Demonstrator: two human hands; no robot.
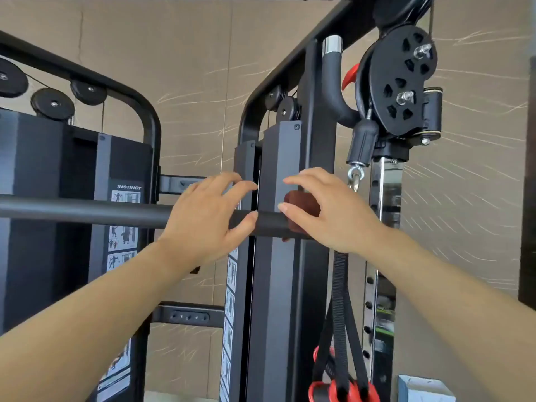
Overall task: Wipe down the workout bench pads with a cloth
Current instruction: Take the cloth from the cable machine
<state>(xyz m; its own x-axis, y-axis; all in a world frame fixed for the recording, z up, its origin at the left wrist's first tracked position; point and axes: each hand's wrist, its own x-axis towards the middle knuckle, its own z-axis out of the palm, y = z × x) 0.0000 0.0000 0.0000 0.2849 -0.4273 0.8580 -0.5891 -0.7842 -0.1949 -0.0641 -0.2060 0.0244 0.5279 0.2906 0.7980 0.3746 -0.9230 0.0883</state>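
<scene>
You are pressing the folded reddish-brown cloth (301, 208) against the horizontal bar (87, 210) with your right hand (327, 210), pinching it. Your left hand (203, 219), at its 9 o'clock, is hovering unclenched. No bench pad is showing; judged next: relocate to one.

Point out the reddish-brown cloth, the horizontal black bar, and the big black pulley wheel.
reddish-brown cloth (301, 206): head view, on the folded part showing under the right hand's fingers.
horizontal black bar (87, 210): head view, on the bare stretch left of the hands.
black pulley wheel (401, 79): head view, on the wheel's face between its two bolts.
</scene>
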